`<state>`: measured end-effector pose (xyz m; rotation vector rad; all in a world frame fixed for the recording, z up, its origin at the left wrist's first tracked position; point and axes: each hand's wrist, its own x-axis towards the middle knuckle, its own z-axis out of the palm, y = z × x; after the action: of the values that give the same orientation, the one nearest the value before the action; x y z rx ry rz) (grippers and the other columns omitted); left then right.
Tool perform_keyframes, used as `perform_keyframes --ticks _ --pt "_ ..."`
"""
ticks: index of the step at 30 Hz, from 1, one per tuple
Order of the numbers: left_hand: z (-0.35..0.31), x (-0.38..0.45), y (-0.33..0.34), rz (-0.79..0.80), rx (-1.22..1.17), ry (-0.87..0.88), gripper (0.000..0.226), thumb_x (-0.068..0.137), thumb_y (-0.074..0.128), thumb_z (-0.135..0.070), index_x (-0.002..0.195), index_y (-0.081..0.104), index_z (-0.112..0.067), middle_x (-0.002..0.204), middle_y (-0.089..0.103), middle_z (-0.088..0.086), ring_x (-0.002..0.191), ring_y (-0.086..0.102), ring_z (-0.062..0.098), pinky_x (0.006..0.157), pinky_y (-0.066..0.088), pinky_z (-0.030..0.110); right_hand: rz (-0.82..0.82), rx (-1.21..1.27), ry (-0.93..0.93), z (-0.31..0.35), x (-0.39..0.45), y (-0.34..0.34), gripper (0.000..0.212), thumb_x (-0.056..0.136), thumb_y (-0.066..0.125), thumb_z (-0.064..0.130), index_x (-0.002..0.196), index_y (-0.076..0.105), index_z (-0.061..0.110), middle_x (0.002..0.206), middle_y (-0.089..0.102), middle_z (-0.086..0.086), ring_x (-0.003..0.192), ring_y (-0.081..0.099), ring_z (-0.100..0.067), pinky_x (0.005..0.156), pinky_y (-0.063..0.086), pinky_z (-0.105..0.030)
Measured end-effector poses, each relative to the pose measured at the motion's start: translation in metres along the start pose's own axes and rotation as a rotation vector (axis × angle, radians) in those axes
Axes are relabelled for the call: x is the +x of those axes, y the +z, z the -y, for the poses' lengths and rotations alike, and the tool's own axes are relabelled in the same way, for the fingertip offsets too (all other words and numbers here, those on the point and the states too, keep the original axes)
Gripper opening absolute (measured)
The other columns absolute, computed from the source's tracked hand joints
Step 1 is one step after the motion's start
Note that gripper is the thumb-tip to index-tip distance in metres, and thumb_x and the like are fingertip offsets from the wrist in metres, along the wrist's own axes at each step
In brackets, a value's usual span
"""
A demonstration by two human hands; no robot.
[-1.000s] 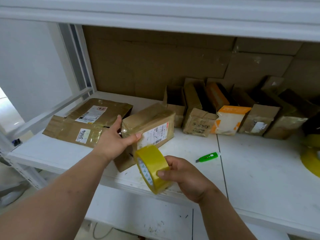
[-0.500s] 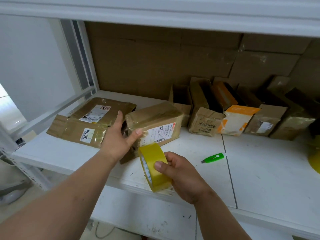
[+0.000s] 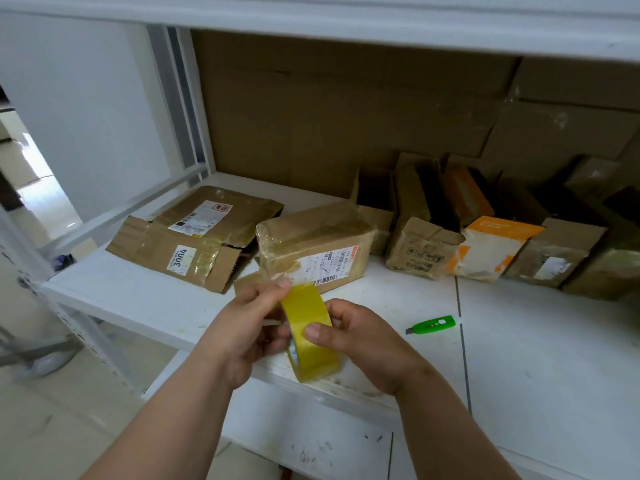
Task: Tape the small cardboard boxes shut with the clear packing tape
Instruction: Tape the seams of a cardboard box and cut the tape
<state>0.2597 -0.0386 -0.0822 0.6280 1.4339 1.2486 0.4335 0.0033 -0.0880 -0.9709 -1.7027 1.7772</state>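
Left side of the tape roll hidden behind the left hand; free end not discernible. Front corner of the box covered by that hand's fingertips. Label print too small to read (barcode aside). Rightmost parcel cut off by the frame edge.

A white shelf carried everything. Near its left end lay two flattened cardboard boxes with labels, one partly over the other. Just to their right rested a taped cardboard box bearing a barcode label. Along the back stood a row of small boxes, touching side by side, one of them orange and white. A green utility knife lay apart toward the front.
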Motion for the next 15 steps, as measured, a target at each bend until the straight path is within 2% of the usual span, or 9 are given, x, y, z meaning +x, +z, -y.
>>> perform_keyframes --ticks 3,4,6,8,11,15 --pt "0.001 -0.005 0.006 -0.020 -0.040 0.002 0.031 0.088 0.069 -0.033 0.110 0.063 -0.012 0.087 0.064 0.010 0.077 0.060 0.028 0.069 0.051 0.036 0.005 -0.078 0.005 0.007 -0.006 -0.015 0.036 0.081 0.072 0.034 0.110 0.069 0.014 0.106 0.075 -0.002 0.103 0.069 -0.018 0.090 0.053 -0.027" --pt "0.000 -0.006 0.008 -0.026 -0.052 0.003 0.024 0.089 0.068 -0.030 0.107 0.063 -0.013 0.084 0.063 0.010 0.073 0.059 0.027 0.067 0.050 0.035 -0.069 -0.094 -0.001 0.008 -0.006 -0.024 0.028 0.085 0.072 0.032 0.107 0.071 0.015 0.104 0.075 0.000 0.102 0.069 -0.016 0.089 0.052 -0.026" --pt "0.000 -0.007 0.010 -0.040 -0.066 0.012 0.013 0.090 0.066 -0.025 0.100 0.065 -0.016 0.082 0.061 0.010 0.066 0.056 0.024 0.065 0.050 0.034 -0.296 -0.229 0.003 0.002 -0.006 -0.051 0.011 0.091 0.066 0.017 0.100 0.073 0.019 0.103 0.074 0.004 0.100 0.067 -0.013 0.084 0.049 -0.023" --pt "0.000 -0.008 0.013 -0.056 -0.087 0.026 0.010 0.090 0.066 -0.023 0.097 0.066 -0.017 0.081 0.060 0.010 0.065 0.055 0.024 0.063 0.050 0.033 -0.471 -0.618 0.094 -0.008 -0.003 -0.082 0.027 0.089 0.057 0.003 0.102 0.068 0.024 0.113 0.065 0.005 0.106 0.060 -0.016 0.088 0.048 -0.027" --pt "0.003 -0.010 0.020 -0.090 -0.130 0.041 0.015 0.091 0.065 -0.023 0.104 0.065 -0.016 0.082 0.062 0.010 0.072 0.055 0.027 0.059 0.050 0.030 -0.395 -1.167 0.329 -0.025 -0.002 -0.110 0.036 0.087 0.056 0.010 0.121 0.058 0.022 0.124 0.053 -0.003 0.115 0.054 -0.023 0.099 0.045 -0.033" --pt "0.004 -0.014 0.029 -0.132 -0.158 0.066 0.021 0.092 0.063 -0.021 0.111 0.064 -0.013 0.083 0.064 0.009 0.075 0.055 0.028 0.055 0.049 0.028 -0.349 -1.304 0.338 -0.032 -0.002 -0.121 0.028 0.089 0.057 0.012 0.117 0.058 0.016 0.119 0.052 -0.005 0.106 0.054 -0.019 0.091 0.048 -0.026"
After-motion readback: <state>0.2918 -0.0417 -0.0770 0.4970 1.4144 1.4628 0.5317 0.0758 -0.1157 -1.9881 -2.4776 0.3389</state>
